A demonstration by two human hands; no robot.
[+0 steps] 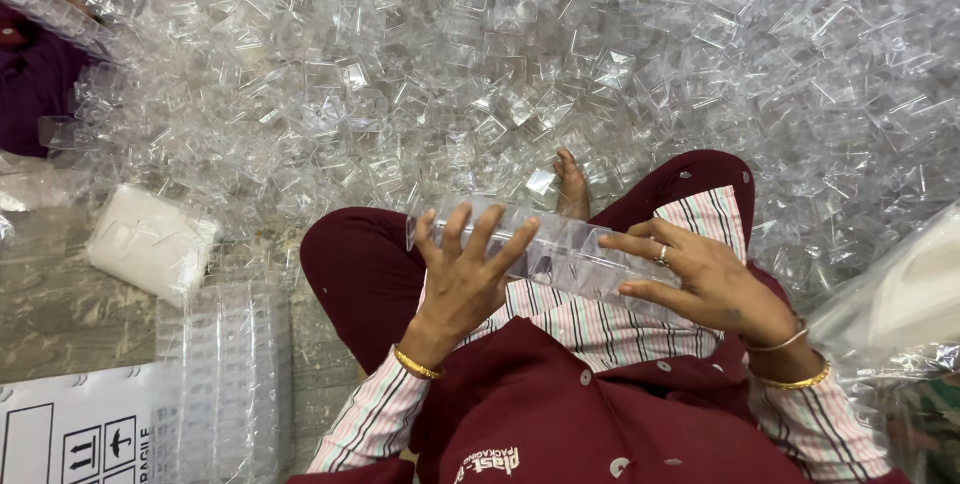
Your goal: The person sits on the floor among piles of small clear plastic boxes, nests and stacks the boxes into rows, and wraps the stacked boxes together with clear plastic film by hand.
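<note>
Countless clear plastic cups [480, 74] heap across the far floor. Near left lie stacked cup columns [225, 374] and a white bag [150, 242]. Both hands, left hand [465, 279] and right hand [705, 279], clamp the nested cup stack [565, 249] over the lap.

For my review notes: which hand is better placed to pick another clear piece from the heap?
Probably the right hand: only its fingertips steady the end of the nested clear stack, and loose clear pieces lie just beyond it. The left hand spreads across the stack, supporting it.
</note>
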